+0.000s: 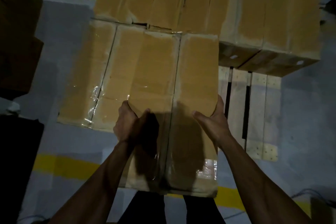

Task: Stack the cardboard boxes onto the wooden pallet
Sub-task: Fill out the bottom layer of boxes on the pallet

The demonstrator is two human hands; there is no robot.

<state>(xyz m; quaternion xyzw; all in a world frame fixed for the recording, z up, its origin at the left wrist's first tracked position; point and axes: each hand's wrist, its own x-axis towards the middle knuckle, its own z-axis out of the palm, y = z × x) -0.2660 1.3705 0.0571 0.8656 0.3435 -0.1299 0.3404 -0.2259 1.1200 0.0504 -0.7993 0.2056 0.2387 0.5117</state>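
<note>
I hold a long taped cardboard box (181,82) in front of me, above the floor and reaching over the pallet's near side. My left hand (131,125) grips its left edge, thumb on top. My right hand (212,122) clasps its right edge, thumb on the top face, fingers wrapped around the side. Another box (101,74) lies just to its left on the pallet. Several more boxes (200,0) are stacked behind it, reaching to the far right. The wooden pallet (258,107) shows bare slats to the right of the held box.
A dark stack of cartons (16,29) stands at the left edge. The grey floor has a yellow line (63,165) running across below the box. My dark trouser legs (145,209) are under the box. Thin cables (309,192) lie on the floor at lower right.
</note>
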